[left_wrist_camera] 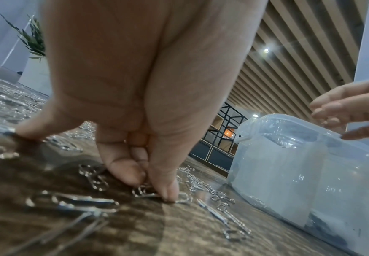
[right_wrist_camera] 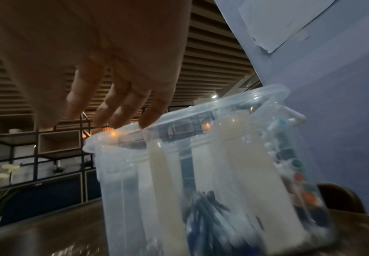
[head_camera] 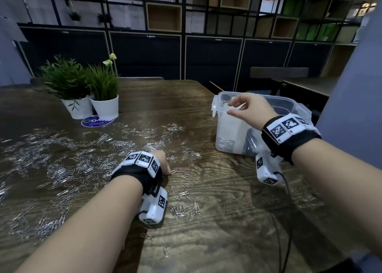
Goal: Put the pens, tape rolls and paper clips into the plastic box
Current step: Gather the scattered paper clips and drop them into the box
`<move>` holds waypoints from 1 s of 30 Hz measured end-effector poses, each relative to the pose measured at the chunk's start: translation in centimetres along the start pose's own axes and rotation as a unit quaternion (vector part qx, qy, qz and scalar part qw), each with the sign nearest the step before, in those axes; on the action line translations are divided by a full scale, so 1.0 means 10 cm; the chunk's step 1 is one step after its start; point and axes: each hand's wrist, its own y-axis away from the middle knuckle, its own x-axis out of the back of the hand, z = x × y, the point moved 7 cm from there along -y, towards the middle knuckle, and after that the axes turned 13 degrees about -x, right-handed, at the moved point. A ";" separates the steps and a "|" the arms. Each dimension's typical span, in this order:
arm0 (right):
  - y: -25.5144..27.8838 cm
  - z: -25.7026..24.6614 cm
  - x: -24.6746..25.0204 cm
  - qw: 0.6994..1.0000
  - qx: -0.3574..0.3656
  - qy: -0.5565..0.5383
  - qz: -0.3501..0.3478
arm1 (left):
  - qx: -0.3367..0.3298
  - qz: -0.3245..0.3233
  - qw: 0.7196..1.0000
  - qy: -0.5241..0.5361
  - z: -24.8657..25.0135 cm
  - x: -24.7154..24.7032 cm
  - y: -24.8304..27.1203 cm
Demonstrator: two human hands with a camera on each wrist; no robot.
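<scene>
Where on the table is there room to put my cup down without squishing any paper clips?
Bare wood lies at the far middle of the table, between the plant pots and the plastic box, and near the front right corner. The left half is crowded with paper clips, also around the left hand.

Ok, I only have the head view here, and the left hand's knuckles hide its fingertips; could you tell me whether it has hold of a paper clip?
Observer: Yes. The left wrist view shows the left hand pinching a silver wire paper clip between thumb and fingertip, down on the brown wooden table.
Operator: Thank you. Is the right hand carrying anything?
Observer: No. In the right wrist view the right hand has straight, empty fingers above the rim of the clear plastic box.
Operator: Are pens inside already?
Observer: Yes, dark blue pens lie at its bottom.
</scene>
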 end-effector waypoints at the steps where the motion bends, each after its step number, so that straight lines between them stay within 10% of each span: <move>1: 0.11 0.01 -0.07 0.999 0.001 0.006 -0.047 | -0.002 0.007 1.000 -0.007 0.00 0.02 0.02; 8: 1.04 0.47 -0.73 0.904 -0.033 0.192 -0.381 | -0.039 0.076 0.995 0.042 0.06 0.13 0.24; 19: 1.42 0.36 -1.04 0.904 -0.024 0.181 -0.387 | -0.188 0.026 0.973 0.130 0.53 0.02 0.66; 30: 1.49 0.23 -1.10 0.910 -0.003 0.191 -0.368 | -0.192 -0.075 0.978 0.036 0.69 -0.32 0.84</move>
